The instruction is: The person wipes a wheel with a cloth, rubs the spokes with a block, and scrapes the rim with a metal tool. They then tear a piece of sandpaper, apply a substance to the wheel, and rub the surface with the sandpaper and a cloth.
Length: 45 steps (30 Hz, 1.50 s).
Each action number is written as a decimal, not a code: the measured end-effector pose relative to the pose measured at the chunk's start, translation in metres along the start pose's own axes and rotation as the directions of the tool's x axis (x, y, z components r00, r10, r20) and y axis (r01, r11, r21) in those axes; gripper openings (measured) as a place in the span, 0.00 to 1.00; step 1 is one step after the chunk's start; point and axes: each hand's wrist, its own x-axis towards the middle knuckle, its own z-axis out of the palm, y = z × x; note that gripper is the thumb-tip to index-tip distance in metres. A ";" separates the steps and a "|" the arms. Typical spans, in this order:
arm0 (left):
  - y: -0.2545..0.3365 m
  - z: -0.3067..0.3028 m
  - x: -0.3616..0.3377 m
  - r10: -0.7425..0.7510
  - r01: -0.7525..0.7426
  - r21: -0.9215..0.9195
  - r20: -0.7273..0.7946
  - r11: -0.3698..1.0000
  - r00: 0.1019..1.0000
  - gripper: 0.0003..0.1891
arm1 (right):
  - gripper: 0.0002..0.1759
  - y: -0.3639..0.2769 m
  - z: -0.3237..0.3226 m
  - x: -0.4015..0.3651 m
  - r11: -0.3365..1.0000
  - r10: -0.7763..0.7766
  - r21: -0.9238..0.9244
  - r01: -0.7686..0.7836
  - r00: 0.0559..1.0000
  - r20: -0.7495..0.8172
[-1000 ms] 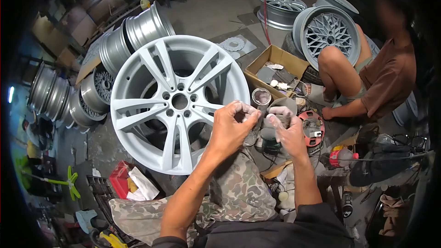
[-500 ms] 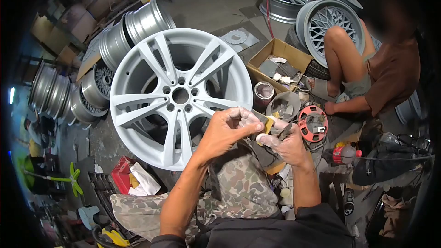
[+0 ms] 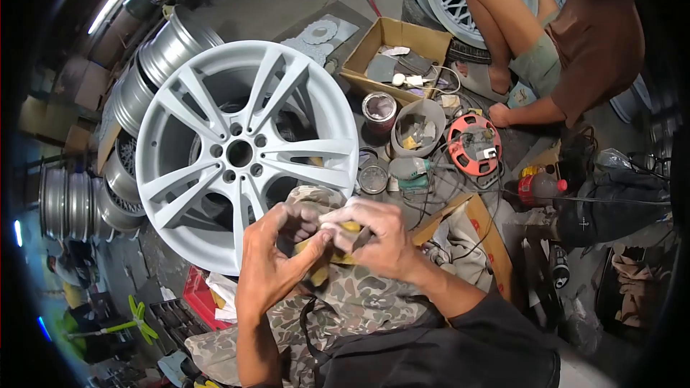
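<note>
Over my lap, my left hand (image 3: 277, 255) and my right hand (image 3: 377, 237) meet with fingertips together. Between them are yellow-and-dark pieces that look like folded sandpaper (image 3: 316, 271), pinched by both hands. Part of the sandpaper is covered by my fingers, so its exact shape cannot be made out. Whitish dust coats the fingers. Just beyond my hands lies a large light-grey wheel rim (image 3: 241, 152) with paired spokes, face up, its lower edge partly behind my left hand and knee.
A cardboard box (image 3: 359, 57) of odds and ends, a can (image 3: 379, 109), a tub (image 3: 418, 129), a sander (image 3: 411, 172) and a red cable reel (image 3: 474, 145) stand to the right. Cables cross the floor. Another person (image 3: 589, 50) sits at upper right. More rims (image 3: 172, 47) are stacked left.
My hands have moved left and down, closer to my lap, and come together over the sandpaper. The view has shifted, so the rim sits further left and the sander now shows.
</note>
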 end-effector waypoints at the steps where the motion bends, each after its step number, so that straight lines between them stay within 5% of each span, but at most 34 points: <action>1: 0.000 0.001 -0.001 0.040 -0.039 0.065 -0.012 0.997 0.999 0.11 | 0.19 -0.001 0.004 -0.004 1.000 -0.007 0.026 0.008 1.000 -0.028; 10: -0.021 -0.004 -0.009 -0.006 -0.005 0.206 0.057 0.979 0.998 0.10 | 0.20 0.007 -0.006 -0.014 0.993 -0.014 0.120 0.009 0.999 0.045; 12: -0.023 -0.004 -0.011 -0.012 0.002 0.124 0.086 0.992 0.996 0.09 | 0.13 0.006 -0.009 -0.013 0.986 -0.004 0.165 -0.016 0.993 0.118; 16: -0.018 -0.002 -0.010 -0.247 0.307 -0.351 0.206 0.885 0.947 0.09 | 0.07 0.007 -0.014 -0.013 0.984 -0.079 0.168 0.056 0.988 0.135; 19: -0.054 -0.008 -0.009 -0.281 0.241 -0.456 -0.021 0.857 0.959 0.09 | 0.07 0.010 -0.022 -0.001 0.945 -0.249 0.184 0.272 0.958 -0.141; 22: -0.089 -0.035 -0.009 -0.322 0.141 -0.402 -0.429 0.905 0.844 0.12 | 0.08 0.038 -0.058 0.012 0.997 -0.068 -0.005 0.076 0.863 -0.501; 23: -0.107 -0.046 -0.016 -0.278 0.095 -0.365 -0.493 0.926 0.824 0.13 | 0.09 0.042 -0.071 0.023 0.983 0.162 0.164 -0.081 0.801 -0.577; 25: -0.100 -0.053 -0.026 -0.334 0.187 -0.318 -0.511 0.930 0.792 0.13 | 0.13 0.097 -0.110 0.040 0.976 0.197 0.039 -0.213 0.800 -0.566; 26: -0.095 -0.053 -0.032 -0.385 0.267 -0.291 -0.506 0.919 0.772 0.13 | 0.23 0.144 -0.131 0.045 0.847 0.198 -0.305 -0.436 0.790 -0.580; 27: -0.108 -0.045 -0.032 -0.258 0.159 -0.216 -0.579 0.963 0.773 0.11 | 0.30 0.183 -0.145 0.048 0.762 0.159 -0.469 -0.447 0.830 -0.534; 28: -0.121 -0.036 -0.030 -0.124 0.052 -0.130 -0.643 0.990 0.756 0.10 | 0.30 0.183 -0.150 0.050 0.611 0.292 -0.591 -0.526 0.844 -0.450; 30: -0.107 -0.022 -0.030 -0.097 0.118 -0.014 -0.675 0.993 0.732 0.07 | 0.26 0.217 -0.154 0.047 0.534 0.392 -0.588 -0.607 0.794 -0.464; 34: -0.076 0.013 -0.035 -0.172 0.173 -0.048 -0.537 0.984 0.826 0.04 | 0.22 0.276 -0.158 0.064 0.665 0.334 -0.570 -0.483 0.874 -0.352; 36: -0.080 0.020 -0.043 -0.112 0.139 0.022 -0.481 0.990 0.869 0.05 | 0.20 0.299 -0.161 0.084 0.721 0.044 -0.682 -0.119 0.991 -0.127; 37: -0.071 0.018 -0.044 -0.141 0.184 0.050 -0.458 0.982 0.878 0.05 | 0.18 0.286 -0.152 0.094 0.614 0.122 -0.768 -0.182 0.983 -0.135; 40: -0.071 0.013 -0.046 -0.213 0.269 0.066 -0.446 0.961 0.869 0.05 | 0.15 0.255 -0.131 0.134 0.664 0.354 -0.673 -0.327 0.930 -0.102; 43: -0.099 0.008 -0.055 -0.236 0.309 0.103 -0.436 0.945 0.868 0.04 | 0.11 0.301 -0.116 0.155 0.561 0.212 -0.814 -0.153 0.977 -0.037; 45: -0.115 0.010 -0.063 -0.307 0.347 -0.002 -0.472 0.938 0.827 0.05 | 0.10 0.323 -0.104 0.168 0.490 0.258 -0.857 -0.159 0.966 -0.032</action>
